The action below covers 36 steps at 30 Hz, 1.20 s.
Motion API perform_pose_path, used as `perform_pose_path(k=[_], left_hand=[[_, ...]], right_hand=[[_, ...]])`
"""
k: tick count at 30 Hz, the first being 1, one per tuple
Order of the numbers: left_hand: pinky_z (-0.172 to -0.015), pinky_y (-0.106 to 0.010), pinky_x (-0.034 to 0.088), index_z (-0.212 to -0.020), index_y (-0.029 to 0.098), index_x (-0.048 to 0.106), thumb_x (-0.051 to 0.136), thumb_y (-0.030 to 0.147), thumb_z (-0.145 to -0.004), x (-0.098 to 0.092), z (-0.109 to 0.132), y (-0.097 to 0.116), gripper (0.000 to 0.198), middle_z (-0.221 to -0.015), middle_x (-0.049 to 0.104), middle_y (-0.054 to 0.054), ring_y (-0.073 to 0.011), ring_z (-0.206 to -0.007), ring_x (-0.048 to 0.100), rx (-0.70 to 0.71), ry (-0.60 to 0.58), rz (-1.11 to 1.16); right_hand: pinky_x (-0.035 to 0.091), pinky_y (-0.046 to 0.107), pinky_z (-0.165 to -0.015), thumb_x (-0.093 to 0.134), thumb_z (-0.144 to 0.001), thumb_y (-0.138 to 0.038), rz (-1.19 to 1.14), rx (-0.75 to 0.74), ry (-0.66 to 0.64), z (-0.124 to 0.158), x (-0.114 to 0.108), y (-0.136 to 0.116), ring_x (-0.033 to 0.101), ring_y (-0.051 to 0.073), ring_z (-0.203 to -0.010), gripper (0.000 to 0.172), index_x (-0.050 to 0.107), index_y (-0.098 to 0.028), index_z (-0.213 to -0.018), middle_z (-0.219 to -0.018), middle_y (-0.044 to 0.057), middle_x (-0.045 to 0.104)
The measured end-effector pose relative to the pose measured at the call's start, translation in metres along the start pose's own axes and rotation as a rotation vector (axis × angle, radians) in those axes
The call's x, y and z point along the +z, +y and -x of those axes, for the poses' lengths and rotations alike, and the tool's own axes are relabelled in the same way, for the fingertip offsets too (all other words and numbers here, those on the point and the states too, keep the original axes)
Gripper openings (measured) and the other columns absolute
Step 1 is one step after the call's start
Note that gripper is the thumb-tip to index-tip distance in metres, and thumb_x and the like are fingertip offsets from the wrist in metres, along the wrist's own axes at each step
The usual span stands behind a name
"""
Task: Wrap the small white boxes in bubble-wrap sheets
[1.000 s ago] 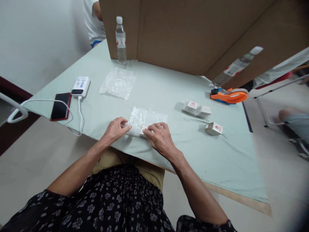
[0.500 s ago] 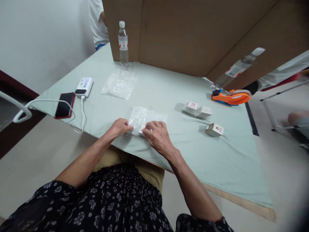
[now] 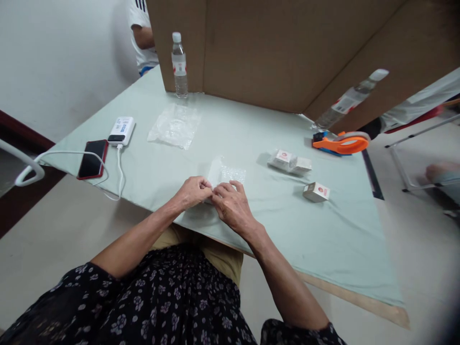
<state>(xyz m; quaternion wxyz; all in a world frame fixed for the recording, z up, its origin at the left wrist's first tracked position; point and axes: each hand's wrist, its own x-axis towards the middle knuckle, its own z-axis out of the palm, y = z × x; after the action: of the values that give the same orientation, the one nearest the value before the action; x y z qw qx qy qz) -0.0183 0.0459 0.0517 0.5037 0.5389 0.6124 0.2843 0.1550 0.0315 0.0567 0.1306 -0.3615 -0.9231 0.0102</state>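
Near the table's front edge, my left hand is closed, thumb and fingers pinching the edge of a sheet of bubble wrap. The sheet's left part is folded up and over toward the right. My right hand is bent over the same spot, its fingertips meeting those of the left and pressing on the wrap. The small box that lay on the sheet is now hidden under the hands and the wrap. Off to the right stand a small white box with a red print and two wrapped boxes.
A clear plastic bag lies behind the wrap. Left are a power bank, cable and phone. Water bottles stand by a cardboard partition. An orange tape dispenser sits right. Another person's arm shows behind.
My left hand has moved right, folding the left side of the bubble wrap over the small box. My right hand has stayed nearly in place. The view has shifted slightly.
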Motion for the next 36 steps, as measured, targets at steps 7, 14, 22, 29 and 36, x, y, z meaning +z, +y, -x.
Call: perform_pose_path(k=[7,14,22,29,36], left_hand=[[-0.062,-0.026,0.043,-0.074,0.017,0.066,0.046,0.013,-0.075,-0.012,0.016,0.018,0.021,-0.067,0.060,0.000,-0.0137,-0.064,0.053,0.296,-0.141,-0.426],[-0.082,-0.034,0.049,-0.087,0.017,0.070,0.049,0.017,-0.090,-0.001,0.019,0.004,0.021,-0.091,0.061,-0.009,-0.0203,-0.088,0.056,0.552,0.001,-0.746],[-0.089,-0.037,0.052,-0.090,0.017,0.066,0.054,0.012,-0.086,0.000,0.015,-0.005,0.013,-0.104,0.060,-0.010,-0.0225,-0.100,0.056,0.673,0.022,-0.742],[-0.089,-0.037,0.052,-0.095,0.018,0.065,0.054,0.013,-0.087,0.001,0.012,-0.007,0.015,-0.104,0.060,-0.009,-0.0218,-0.098,0.056,0.711,0.007,-0.748],[-0.088,-0.037,0.053,-0.094,0.018,0.067,0.055,0.010,-0.084,0.003,0.009,-0.006,0.018,-0.104,0.059,-0.010,-0.0225,-0.099,0.056,0.671,-0.012,-0.750]], right_hand=[[0.026,0.048,-0.113,0.048,-0.088,-0.004,-0.145,-0.003,0.062,0.007,-0.008,0.002,0.054,0.024,-0.127,0.033,0.067,-0.023,-0.107,-0.101,0.004,0.075],[0.048,0.043,-0.088,0.058,-0.091,-0.036,-0.285,0.573,0.401,0.059,-0.013,0.005,0.065,0.026,-0.102,0.026,0.064,-0.021,-0.111,-0.117,0.012,0.068],[0.047,0.034,-0.060,0.063,-0.077,-0.060,-0.414,1.002,0.250,0.065,0.032,-0.007,0.060,0.018,-0.057,0.076,0.049,-0.016,-0.137,-0.092,0.008,0.071],[0.049,0.036,-0.070,0.061,-0.077,-0.047,-0.575,1.084,0.368,0.034,0.043,-0.008,0.063,0.022,-0.070,0.075,0.046,-0.006,-0.138,-0.073,0.002,0.065],[0.045,0.030,-0.062,0.059,-0.070,-0.038,-0.652,1.131,0.412,0.014,0.031,-0.011,0.056,0.017,-0.059,0.029,0.068,-0.017,-0.088,-0.063,0.000,0.064]])
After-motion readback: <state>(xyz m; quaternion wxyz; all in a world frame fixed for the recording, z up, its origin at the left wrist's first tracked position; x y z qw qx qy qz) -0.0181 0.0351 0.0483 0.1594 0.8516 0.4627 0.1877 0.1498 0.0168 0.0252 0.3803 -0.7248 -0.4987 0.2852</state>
